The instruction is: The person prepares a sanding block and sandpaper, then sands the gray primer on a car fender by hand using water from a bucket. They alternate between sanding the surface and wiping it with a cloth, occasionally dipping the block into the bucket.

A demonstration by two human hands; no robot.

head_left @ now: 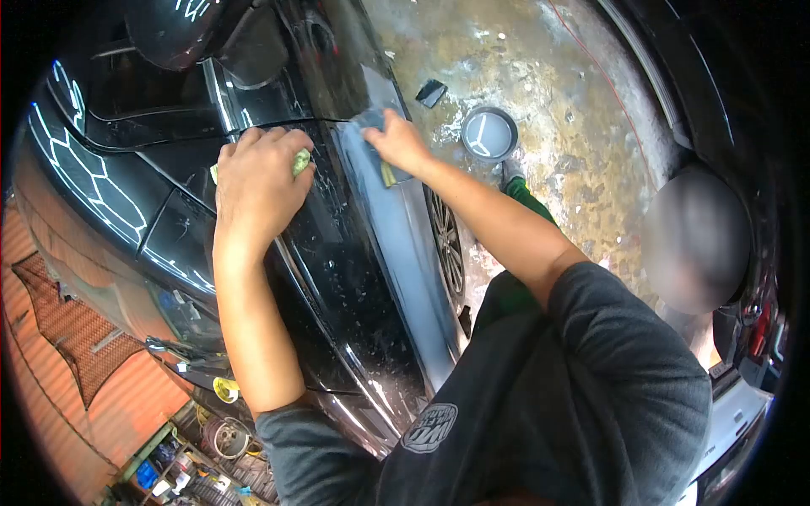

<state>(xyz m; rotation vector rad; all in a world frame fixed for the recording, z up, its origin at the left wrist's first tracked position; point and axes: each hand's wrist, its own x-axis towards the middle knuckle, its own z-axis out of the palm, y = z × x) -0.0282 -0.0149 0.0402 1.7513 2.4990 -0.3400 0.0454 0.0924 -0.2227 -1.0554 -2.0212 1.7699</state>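
Observation:
A black car door (329,253) stands in front of me, wet and glossy, with a grey-blue patch (392,244) along its lower part. My left hand (263,173) rests near the window edge, its fingers curled round a yellow-green cloth (301,161). Lower on the door, my right hand (396,143) lies on the grey patch with the thumb raised. Some fingers of that hand are hidden, and what it may press is unclear. A yellowish strip (387,174) shows just below it.
A round basin (489,134) of greyish liquid sits on the stained floor (565,110), beside a small dark sheet (431,93). The car's wheel (447,244) is below the door. Another dark vehicle (764,152) stands at the right. Shelves with clutter (190,464) are at lower left.

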